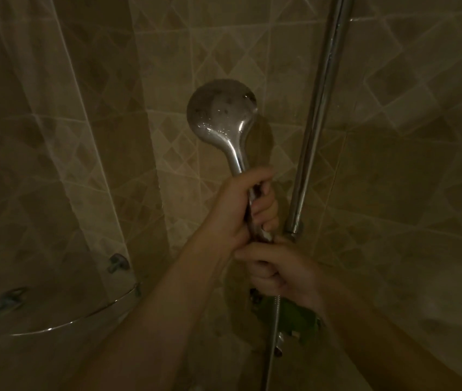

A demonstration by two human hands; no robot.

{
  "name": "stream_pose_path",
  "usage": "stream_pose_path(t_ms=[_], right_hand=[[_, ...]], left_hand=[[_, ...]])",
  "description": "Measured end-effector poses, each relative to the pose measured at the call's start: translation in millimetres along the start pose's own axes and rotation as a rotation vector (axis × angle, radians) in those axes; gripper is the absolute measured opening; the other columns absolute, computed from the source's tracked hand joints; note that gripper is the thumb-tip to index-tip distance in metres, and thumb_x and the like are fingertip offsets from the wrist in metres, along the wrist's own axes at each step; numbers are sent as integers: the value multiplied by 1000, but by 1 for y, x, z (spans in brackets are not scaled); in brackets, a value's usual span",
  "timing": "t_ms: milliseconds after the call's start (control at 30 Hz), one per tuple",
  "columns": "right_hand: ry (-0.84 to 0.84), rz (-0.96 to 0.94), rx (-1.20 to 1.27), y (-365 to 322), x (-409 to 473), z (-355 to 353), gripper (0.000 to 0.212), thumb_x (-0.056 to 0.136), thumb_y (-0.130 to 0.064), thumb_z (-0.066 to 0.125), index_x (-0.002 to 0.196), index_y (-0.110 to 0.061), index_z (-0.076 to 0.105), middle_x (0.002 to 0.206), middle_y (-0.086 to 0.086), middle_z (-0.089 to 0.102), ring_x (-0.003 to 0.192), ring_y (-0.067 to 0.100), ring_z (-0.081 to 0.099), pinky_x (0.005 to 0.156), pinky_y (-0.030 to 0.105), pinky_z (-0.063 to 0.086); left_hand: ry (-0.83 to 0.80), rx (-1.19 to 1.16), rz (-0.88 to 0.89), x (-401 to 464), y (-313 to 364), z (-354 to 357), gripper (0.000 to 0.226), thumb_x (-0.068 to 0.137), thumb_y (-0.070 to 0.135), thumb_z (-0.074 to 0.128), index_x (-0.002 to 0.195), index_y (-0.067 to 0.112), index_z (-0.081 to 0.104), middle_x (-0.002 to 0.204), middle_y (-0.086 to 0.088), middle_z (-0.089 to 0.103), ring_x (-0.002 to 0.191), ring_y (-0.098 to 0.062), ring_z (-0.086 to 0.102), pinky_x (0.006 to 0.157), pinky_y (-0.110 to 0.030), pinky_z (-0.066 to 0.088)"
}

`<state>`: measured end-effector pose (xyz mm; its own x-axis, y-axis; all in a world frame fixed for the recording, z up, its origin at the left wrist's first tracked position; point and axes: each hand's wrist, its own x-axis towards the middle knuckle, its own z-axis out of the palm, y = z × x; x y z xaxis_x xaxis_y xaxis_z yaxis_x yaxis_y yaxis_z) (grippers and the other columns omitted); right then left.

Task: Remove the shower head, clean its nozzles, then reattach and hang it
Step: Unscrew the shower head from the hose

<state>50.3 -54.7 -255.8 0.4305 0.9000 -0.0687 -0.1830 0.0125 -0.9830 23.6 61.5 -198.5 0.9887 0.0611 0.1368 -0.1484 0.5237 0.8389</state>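
Head view looks into a dim, tiled shower corner, where the shower head point(222, 108) is held upright in the middle of the frame, its round chrome back speckled with water drops and turned toward the camera. Its nozzle face is not visible from this side. The left hand point(241, 210) wraps the chrome handle partway down — fingers curled round the front, thumb across the top. Just below, the right hand point(277, 270) grips the base of the handle where the metal hose point(272, 331) joins it, fingers closed round the joint and touching the heel of the left hand. The hose runs down from that fist toward the bottom edge.

Just right of both hands stands the chrome riser rail point(317, 114), close to the shower head but not touching it. Something green point(294, 314) sits behind the hose, too dark to identify. At left hangs a translucent curtain point(41, 136), and below it a curved chrome shelf rim point(83, 320) — glass corner shelf, by the look.
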Motion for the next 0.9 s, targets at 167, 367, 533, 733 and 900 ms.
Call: stream_pose_path(t_ms=[167,367,533,733,900], right_hand=[[124,-39,-20,1,-3,2,32,68,-31,72,56,-27,43,44,-5,27,34,9,22,36,18,18],[119,34,25,14,-15,4,41,73,-35,75,58,-27,38,45,-4,26,33,10,21,37,18,16],[259,-18,-14,45,-19,12,31,68,-35,74,51,-28,49,46,-4,30,36,10,23,36,19,18],[367,4,-186,98,-31,16,27,80,-29,62,57,-27,49,46,-8,39,36,6,34,38,19,26],[528,77,-368,151,-42,19,29,85,-23,61,60,-11,53,49,-4,46,46,11,44,48,27,33]], left_hand=[[48,16,35,2,-1,0,52,97,22,58,47,20,43,40,2,31,33,-13,33,41,-23,37],[-251,-162,-32,-1,0,-12,41,89,22,54,50,17,44,38,5,35,30,-9,35,40,-22,38],[68,-121,-80,-9,-31,-13,50,91,21,55,45,23,36,36,7,25,27,-9,23,33,-20,27],[335,-110,-120,-29,-83,-29,51,92,19,57,47,24,35,40,7,26,30,-9,22,34,-19,25],[576,-66,-159,-48,-128,-38,50,90,16,57,46,24,36,41,7,28,32,-10,23,37,-20,22]])
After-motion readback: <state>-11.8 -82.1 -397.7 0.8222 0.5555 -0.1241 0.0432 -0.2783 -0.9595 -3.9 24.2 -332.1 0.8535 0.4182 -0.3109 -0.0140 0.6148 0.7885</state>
